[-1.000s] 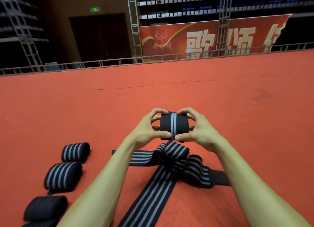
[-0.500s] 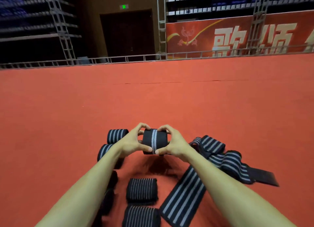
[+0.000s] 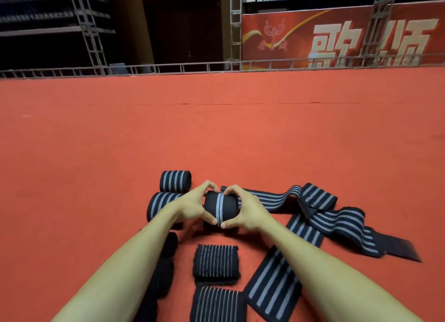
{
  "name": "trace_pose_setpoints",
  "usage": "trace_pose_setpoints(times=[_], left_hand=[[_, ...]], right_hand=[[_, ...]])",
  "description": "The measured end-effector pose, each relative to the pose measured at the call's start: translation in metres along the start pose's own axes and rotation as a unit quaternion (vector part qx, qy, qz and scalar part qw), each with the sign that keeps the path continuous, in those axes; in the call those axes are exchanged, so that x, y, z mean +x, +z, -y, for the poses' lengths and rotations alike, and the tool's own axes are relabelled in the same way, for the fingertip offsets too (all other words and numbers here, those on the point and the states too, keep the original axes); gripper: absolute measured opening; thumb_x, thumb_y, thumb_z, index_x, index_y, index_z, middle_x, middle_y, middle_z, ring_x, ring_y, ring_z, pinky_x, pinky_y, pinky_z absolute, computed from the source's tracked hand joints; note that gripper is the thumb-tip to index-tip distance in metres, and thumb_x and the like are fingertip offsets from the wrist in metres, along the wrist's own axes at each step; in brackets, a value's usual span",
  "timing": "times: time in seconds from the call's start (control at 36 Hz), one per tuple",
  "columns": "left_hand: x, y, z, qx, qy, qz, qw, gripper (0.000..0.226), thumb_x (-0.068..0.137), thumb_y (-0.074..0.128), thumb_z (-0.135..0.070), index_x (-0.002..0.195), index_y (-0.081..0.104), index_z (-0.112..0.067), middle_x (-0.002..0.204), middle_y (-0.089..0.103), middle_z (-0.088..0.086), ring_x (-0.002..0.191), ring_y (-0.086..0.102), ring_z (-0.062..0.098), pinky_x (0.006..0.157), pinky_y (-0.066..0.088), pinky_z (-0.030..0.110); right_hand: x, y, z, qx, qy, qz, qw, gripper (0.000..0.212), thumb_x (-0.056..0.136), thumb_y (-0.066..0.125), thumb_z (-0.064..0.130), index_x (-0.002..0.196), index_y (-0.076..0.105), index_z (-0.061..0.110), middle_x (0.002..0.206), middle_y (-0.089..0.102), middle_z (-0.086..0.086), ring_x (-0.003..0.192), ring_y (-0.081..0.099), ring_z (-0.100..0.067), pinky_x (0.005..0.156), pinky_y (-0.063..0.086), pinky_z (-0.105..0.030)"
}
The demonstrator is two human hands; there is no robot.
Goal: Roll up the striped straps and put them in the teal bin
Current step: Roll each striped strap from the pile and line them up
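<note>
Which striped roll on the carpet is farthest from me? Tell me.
The four-striped roll at the back of the left group, beyond the left hand. The other roll sits nearer, partly hidden by that hand.

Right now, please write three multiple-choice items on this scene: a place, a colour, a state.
1. The long unrolled black strap with grey stripes lies mainly: A. right of the right hand B. left of the left hand C. in a bin
2. The carpeted floor is: A. blue B. orange-red C. green
3. The small rolled black strap is: A. untouched B. gripped by both hands C. gripped by one hand

A: it spreads out past the right hand.
B: the carpet shows orange-red.
B: the fingers of both hands curl round it.
</note>
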State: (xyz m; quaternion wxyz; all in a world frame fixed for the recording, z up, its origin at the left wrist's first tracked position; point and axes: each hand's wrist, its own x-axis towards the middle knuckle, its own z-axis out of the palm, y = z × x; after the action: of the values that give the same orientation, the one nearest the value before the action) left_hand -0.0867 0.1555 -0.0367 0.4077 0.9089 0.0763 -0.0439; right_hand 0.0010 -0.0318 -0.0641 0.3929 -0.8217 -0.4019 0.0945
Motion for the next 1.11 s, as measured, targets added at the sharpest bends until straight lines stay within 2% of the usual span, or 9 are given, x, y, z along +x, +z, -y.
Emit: trace_pose_setpoints(times=[0.11, 0.22, 0.31, 0.42, 0.5, 0.67, 0.83, 1.0, 1.11], left_hand=[[-0.004, -0.002, -0.006, 0.017, 0.008, 0.007, 1.000, 0.072, 0.051, 0.090, -0.028, 0.106, 0.045, -0.043, 0.119, 0.057, 0.003, 0.099, 0.061, 0.019, 0.082, 0.054, 0.036], [-0.003, 0.001, -0.003, -0.009, 0.002, 0.015, 1.000, 0.052, 0.073, 0.084, -0.023, 0.111, 0.049, -0.033, 0.117, 0.059, 0.007, 0.094, 0.060, 0.018, 0.084, 0.053, 0.036], [-0.003, -0.002, -0.002, 0.040, 0.005, -0.006, 0.999, 0.052, 0.069, 0.084, -0.038, 0.109, 0.052, -0.034, 0.118, 0.058, -0.002, 0.101, 0.061, 0.020, 0.095, 0.051, 0.043], [0.003, -0.005, -0.006, 0.133, 0.028, -0.014, 0.991, 0.056, 0.068, 0.088, -0.041, 0.112, 0.055, -0.031, 0.125, 0.052, -0.007, 0.116, 0.054, 0.015, 0.101, 0.048, 0.037], [0.008, -0.002, -0.008, 0.176, 0.046, -0.025, 0.983, 0.058, 0.070, 0.089, -0.036, 0.117, 0.058, -0.022, 0.121, 0.051, -0.007, 0.114, 0.051, 0.015, 0.098, 0.046, 0.030], [0.012, 0.000, -0.009, 0.235, 0.041, -0.013, 0.971, 0.062, 0.071, 0.087, -0.039, 0.122, 0.059, -0.017, 0.120, 0.057, 0.000, 0.105, 0.049, 0.016, 0.085, 0.041, 0.028], [0.010, 0.000, -0.014, 0.257, 0.033, -0.003, 0.966, 0.062, 0.074, 0.085, -0.039, 0.125, 0.057, -0.017, 0.123, 0.055, -0.001, 0.108, 0.048, 0.014, 0.089, 0.041, 0.027], [0.003, -0.010, -0.036, 0.313, 0.053, 0.018, 0.948, 0.059, 0.082, 0.076, -0.047, 0.129, 0.056, -0.018, 0.131, 0.053, 0.003, 0.123, 0.049, 0.021, 0.105, 0.041, 0.037], [0.007, -0.011, -0.065, 0.337, 0.094, 0.017, 0.937, 0.051, 0.089, 0.068, -0.045, 0.129, 0.057, -0.015, 0.133, 0.052, 0.006, 0.124, 0.049, 0.023, 0.104, 0.038, 0.033]], right_hand=[[-0.002, -0.003, 0.003, -0.014, -0.001, 0.005, 1.000, 0.075, 0.057, 0.094, 0.026, 0.120, 0.054, 0.024, 0.120, 0.060, 0.010, 0.112, 0.053, -0.012, 0.089, 0.042, -0.027], [-0.005, 0.000, 0.002, -0.026, -0.008, 0.011, 1.000, 0.075, 0.059, 0.093, 0.028, 0.121, 0.053, 0.025, 0.120, 0.059, 0.009, 0.109, 0.052, -0.012, 0.081, 0.038, -0.024], [-0.003, 0.000, 0.003, -0.026, 0.000, 0.030, 0.999, 0.072, 0.059, 0.091, 0.039, 0.120, 0.053, 0.030, 0.118, 0.060, 0.010, 0.108, 0.054, -0.012, 0.084, 0.044, -0.028], [0.001, -0.009, 0.008, -0.014, 0.015, 0.032, 0.999, 0.053, 0.072, 0.084, 0.047, 0.114, 0.060, 0.028, 0.112, 0.064, 0.009, 0.099, 0.058, -0.010, 0.081, 0.045, -0.022], [0.001, -0.006, 0.005, -0.016, 0.010, 0.014, 1.000, 0.048, 0.072, 0.087, 0.038, 0.110, 0.061, 0.025, 0.111, 0.065, 0.008, 0.094, 0.057, -0.009, 0.075, 0.040, -0.019], [0.001, 0.002, -0.001, -0.021, 0.023, 0.010, 0.999, 0.055, 0.068, 0.088, 0.044, 0.112, 0.063, 0.023, 0.105, 0.061, 0.013, 0.085, 0.051, -0.004, 0.077, 0.037, -0.023], [-0.001, 0.000, 0.005, -0.035, 0.026, 0.023, 0.999, 0.056, 0.072, 0.087, 0.040, 0.117, 0.061, 0.019, 0.109, 0.059, 0.010, 0.093, 0.051, -0.009, 0.080, 0.038, -0.023], [-0.007, -0.015, 0.009, -0.083, 0.001, 0.040, 0.996, 0.052, 0.082, 0.077, 0.044, 0.125, 0.058, 0.022, 0.126, 0.059, -0.002, 0.119, 0.053, -0.018, 0.100, 0.044, -0.034], [-0.016, -0.046, 0.009, -0.135, 0.005, 0.021, 0.991, 0.046, 0.085, 0.072, 0.047, 0.121, 0.056, 0.023, 0.121, 0.058, -0.006, 0.114, 0.053, -0.023, 0.091, 0.041, -0.032]])
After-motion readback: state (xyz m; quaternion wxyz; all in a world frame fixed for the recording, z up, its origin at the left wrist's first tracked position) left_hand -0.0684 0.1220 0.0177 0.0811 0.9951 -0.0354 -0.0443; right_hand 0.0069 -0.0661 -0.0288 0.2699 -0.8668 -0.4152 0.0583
